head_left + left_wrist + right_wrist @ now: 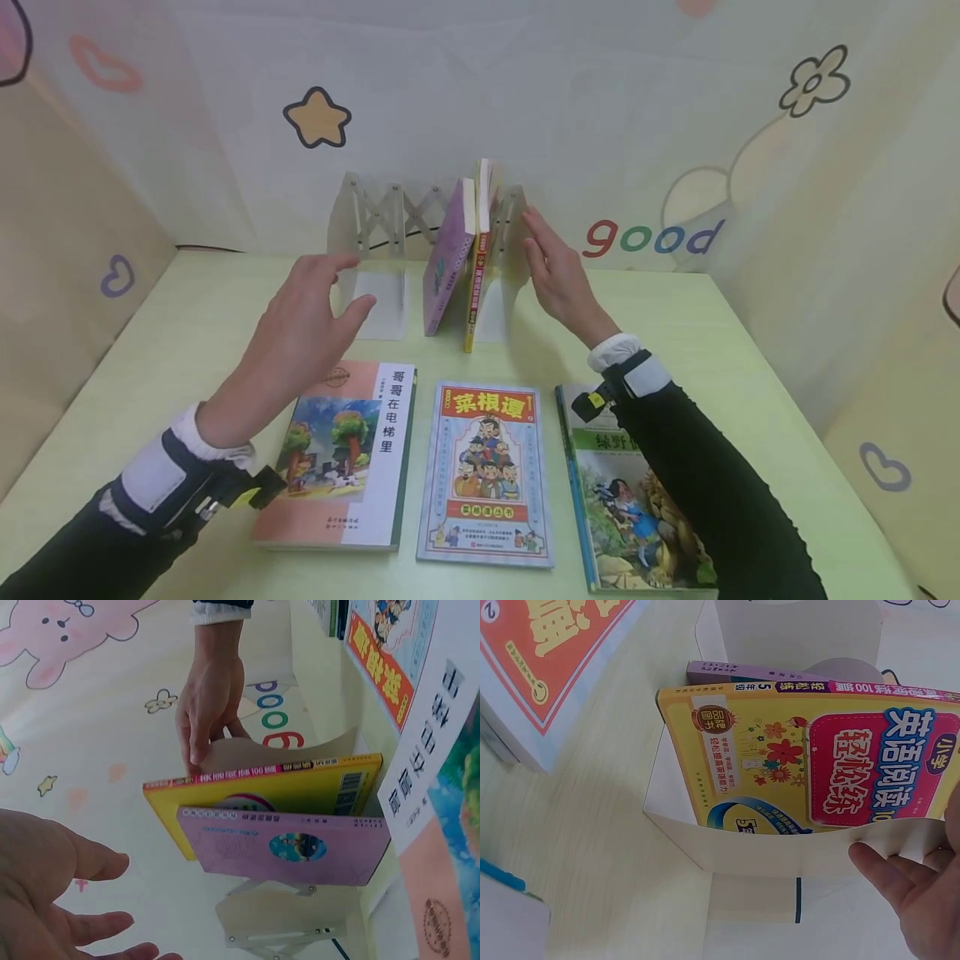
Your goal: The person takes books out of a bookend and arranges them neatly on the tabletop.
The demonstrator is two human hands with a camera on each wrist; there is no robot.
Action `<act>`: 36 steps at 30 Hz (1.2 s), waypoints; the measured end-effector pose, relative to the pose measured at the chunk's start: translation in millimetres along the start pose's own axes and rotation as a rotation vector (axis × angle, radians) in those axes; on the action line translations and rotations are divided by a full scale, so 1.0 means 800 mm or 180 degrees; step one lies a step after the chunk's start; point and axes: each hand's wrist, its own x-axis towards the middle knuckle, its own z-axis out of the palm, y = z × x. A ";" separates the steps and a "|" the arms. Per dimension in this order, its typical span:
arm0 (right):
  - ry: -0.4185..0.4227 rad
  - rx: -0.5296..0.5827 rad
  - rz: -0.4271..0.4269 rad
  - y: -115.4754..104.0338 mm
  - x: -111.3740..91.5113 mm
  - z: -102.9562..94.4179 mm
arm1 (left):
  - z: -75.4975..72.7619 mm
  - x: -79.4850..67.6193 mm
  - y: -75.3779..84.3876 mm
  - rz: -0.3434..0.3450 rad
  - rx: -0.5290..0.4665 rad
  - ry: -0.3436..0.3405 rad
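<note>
A white expandable bookrack stands at the back of the table. In it, a purple book and a yellow book stand upright, leaning together near the right end panel. My right hand touches the outer side of that panel with fingers fairly straight; in the right wrist view, part of the hand is cut off at the edge. My left hand hovers in front of the rack's left end, thumb and fingers spread, holding nothing; its fingers show in the left wrist view.
Across the front lie a pink-and-white book, a blue book with a red title band and, at the right, a green-titled picture book partly under my right forearm. A patterned cloth hangs behind the table.
</note>
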 end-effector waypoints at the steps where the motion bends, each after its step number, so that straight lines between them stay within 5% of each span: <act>1: 0.0004 0.0004 0.0003 0.000 0.000 0.000 | 0.000 0.005 -0.001 0.0025 -0.0012 0.0021; 17: 0.0014 -0.0040 -0.0004 0.002 -0.002 -0.001 | 0.005 0.074 -0.038 -0.0014 -0.0180 0.0277; 36: 0.0011 0.0007 0.0018 -0.003 -0.001 -0.001 | 0.019 0.134 -0.060 -0.0420 -0.0666 0.0162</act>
